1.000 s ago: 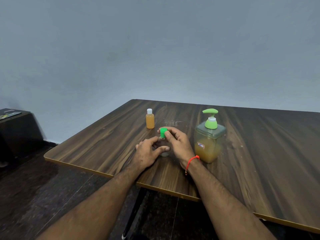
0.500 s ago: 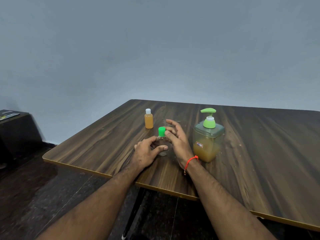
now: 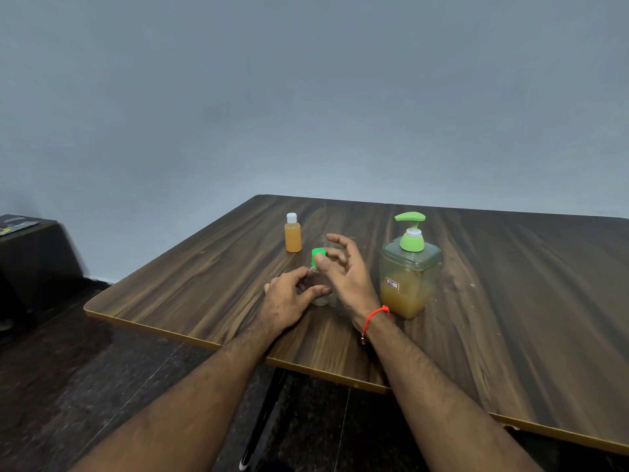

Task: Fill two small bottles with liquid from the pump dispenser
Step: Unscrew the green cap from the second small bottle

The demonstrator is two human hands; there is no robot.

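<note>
We see our left hand [image 3: 289, 298] gripping a clear bottle [image 3: 319, 291] with a green cap [image 3: 318, 256] on a wooden table [image 3: 510, 318], while our right hand [image 3: 343, 274] touches the cap with fingers spread.

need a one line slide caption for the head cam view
Left hand grips a clear small bottle while the right hand works its green cap, beside the pump dispenser.

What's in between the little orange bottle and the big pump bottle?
In the head view, the clear small bottle with a green cap stands there, gripped by the left hand, with the right hand at its cap.
</note>
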